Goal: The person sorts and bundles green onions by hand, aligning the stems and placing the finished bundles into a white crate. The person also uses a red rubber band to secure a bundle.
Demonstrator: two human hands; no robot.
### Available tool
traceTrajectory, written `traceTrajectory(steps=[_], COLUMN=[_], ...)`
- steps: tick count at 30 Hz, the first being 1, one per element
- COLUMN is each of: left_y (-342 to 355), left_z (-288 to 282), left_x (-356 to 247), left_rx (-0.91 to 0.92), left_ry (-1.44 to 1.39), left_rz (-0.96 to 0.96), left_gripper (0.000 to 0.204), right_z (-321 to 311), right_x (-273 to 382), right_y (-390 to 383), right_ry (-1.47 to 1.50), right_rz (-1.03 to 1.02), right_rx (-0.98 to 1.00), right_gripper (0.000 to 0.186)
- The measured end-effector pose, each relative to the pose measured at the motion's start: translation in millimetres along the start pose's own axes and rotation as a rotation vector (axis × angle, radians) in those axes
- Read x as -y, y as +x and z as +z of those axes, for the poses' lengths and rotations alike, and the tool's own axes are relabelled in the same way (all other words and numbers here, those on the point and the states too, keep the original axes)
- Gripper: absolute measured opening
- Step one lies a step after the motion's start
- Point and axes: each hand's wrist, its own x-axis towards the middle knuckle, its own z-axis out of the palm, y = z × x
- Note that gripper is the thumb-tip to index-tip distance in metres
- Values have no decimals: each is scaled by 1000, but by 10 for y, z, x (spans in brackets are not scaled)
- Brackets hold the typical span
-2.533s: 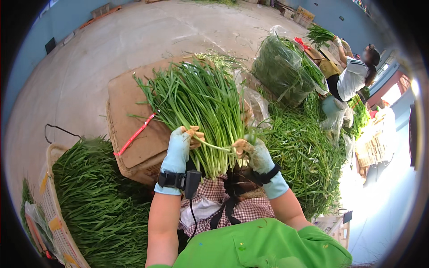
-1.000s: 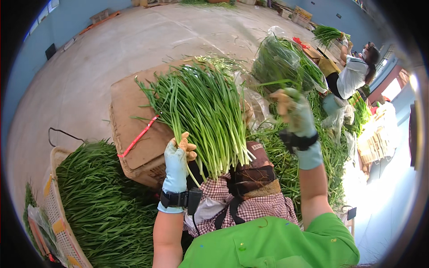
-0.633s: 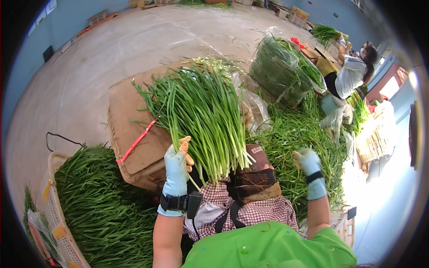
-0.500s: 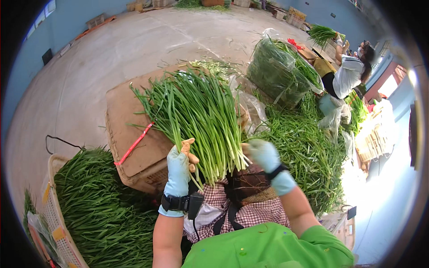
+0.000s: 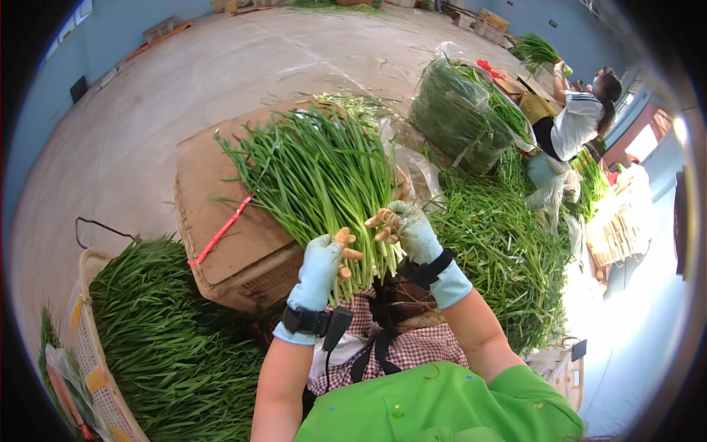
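Observation:
A wide bundle of garlic chives, green leaves away from me and pale stems toward me, lies on a brown cardboard sheet over a crate. My left hand, in a light blue glove, has its fingers bent over stems at the bundle's lower left. On the right side of the stems, my gloved right hand has its thumb and fingers closing on some of them. Both hands are near the cut ends, a short gap apart. Exactly how many stems each one grips is hidden.
On my left stands a plastic crate full of chives. A heap of loose chives lies at my right, with a stuffed clear bag behind it. Farther right, a co-worker holds up a green bunch. A red strap crosses the cardboard.
My right hand has come in from the right side onto the stems. My left hand has moved slightly right and up against the bundle, whose stems sit closer together.

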Motion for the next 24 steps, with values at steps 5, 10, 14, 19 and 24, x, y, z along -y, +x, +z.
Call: traceTrajectory(steps=[5,10,14,19,24], left_y=[115,175,233,268,177], left_z=[256,270,348,297,374], left_x=[33,34,44,18,53], left_rx=[-18,-29,-96,-119,-18], left_ry=[-69,-140,-166,-283,-266], left_rz=[66,48,47,78,93], left_gripper=[20,11,12,11,11], right_z=[199,261,37,-836,-961], right_x=[122,161,210,377,292], right_y=[-274,-786,-1081,-1402,-1298], right_ry=[110,-2,-33,-91,-732], right_rz=[-54,-152,-174,-201,119], right_rx=[73,-10,-138,-485,-683], right_gripper=[16,14,15,19,44])
